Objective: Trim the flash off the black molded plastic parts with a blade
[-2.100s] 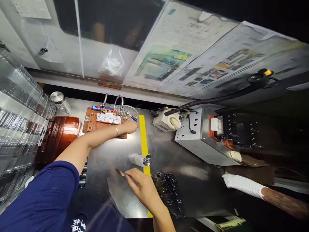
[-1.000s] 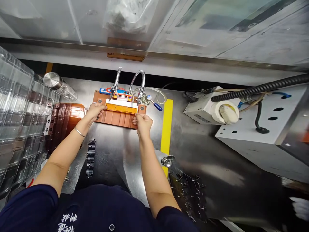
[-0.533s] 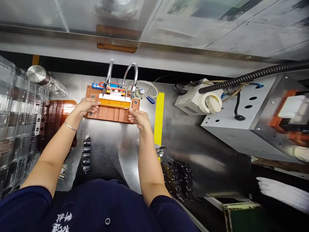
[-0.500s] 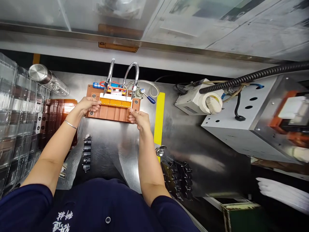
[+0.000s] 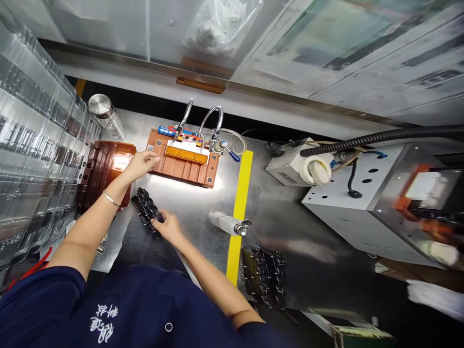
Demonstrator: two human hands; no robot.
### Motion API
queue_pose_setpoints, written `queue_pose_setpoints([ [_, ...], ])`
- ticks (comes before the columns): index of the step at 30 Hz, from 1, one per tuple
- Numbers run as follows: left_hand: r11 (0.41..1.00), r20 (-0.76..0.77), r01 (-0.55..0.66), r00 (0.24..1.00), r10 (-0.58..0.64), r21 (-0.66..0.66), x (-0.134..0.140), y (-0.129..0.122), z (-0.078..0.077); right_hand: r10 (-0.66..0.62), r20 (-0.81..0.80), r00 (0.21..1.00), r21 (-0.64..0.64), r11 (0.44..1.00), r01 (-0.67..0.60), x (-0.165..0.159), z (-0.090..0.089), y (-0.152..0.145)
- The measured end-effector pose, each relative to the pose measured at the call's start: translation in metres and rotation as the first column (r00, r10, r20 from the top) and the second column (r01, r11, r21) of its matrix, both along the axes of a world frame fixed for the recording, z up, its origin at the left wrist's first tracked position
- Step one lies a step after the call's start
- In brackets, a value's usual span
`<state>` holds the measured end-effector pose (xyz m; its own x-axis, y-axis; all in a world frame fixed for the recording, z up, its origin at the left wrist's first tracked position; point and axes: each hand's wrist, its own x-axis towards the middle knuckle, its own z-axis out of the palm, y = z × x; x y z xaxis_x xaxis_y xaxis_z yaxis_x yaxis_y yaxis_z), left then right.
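My right hand (image 5: 169, 227) grips the near end of a black ribbed plastic strip (image 5: 145, 205), which lies slanted over the metal bench in front of me. My left hand (image 5: 142, 164) is beside the left edge of a copper-coloured fixture plate (image 5: 181, 171). Its fingers are stretched out and hold nothing I can see. On the plate sits an orange bar with rows of small holes (image 5: 186, 155), set against a white block (image 5: 197, 150). Two flexible metal hoses (image 5: 211, 110) arch over it, and a blue-handled lever (image 5: 234, 156) sticks out at the right.
Stacked clear trays (image 5: 43, 140) and reddish-brown trays (image 5: 108, 166) stand left, near a steel-capped flask (image 5: 108, 118). To the right are a yellow tape strip (image 5: 242, 193), a white bottle with a metal lid (image 5: 229, 224), more black strips (image 5: 264, 275) and a white machine (image 5: 337, 205).
My right hand has left the fixture's right side and come down onto the black strip, now turned aslant. My left hand has let go of the orange bar. The view has shifted.
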<state>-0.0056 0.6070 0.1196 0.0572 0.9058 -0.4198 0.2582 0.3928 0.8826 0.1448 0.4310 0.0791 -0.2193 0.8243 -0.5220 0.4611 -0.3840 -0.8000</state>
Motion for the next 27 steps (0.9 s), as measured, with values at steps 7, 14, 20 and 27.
queue_pose_setpoints([
  [7, 0.520, -0.535, 0.484, 0.843, -0.060, 0.704, 0.024, -0.044, -0.003, -0.010, 0.457, 0.889, 0.668, 0.665, -0.336, 0.097, 0.018, 0.097],
  [14, 0.490, -0.836, 0.762, 0.537, -0.113, 0.423, 0.055, -0.034, -0.046, 0.048, 0.546, 0.836, 0.694, 0.533, -0.484, 0.110, -0.032, 0.118],
  [20, 0.507, -0.891, 0.804, 0.433, -0.138, 0.312, 0.067, 0.001, -0.052, -0.140, 0.634, 0.760, 0.614, 0.688, -0.386, 0.148, -0.009, 0.163],
  [27, 0.615, -0.887, 0.749, 0.429, -0.169, 0.245, 0.094, -0.008, -0.056, 0.046, 0.956, 0.290, 0.053, 0.944, -0.326, 0.197, 0.019, 0.212],
])
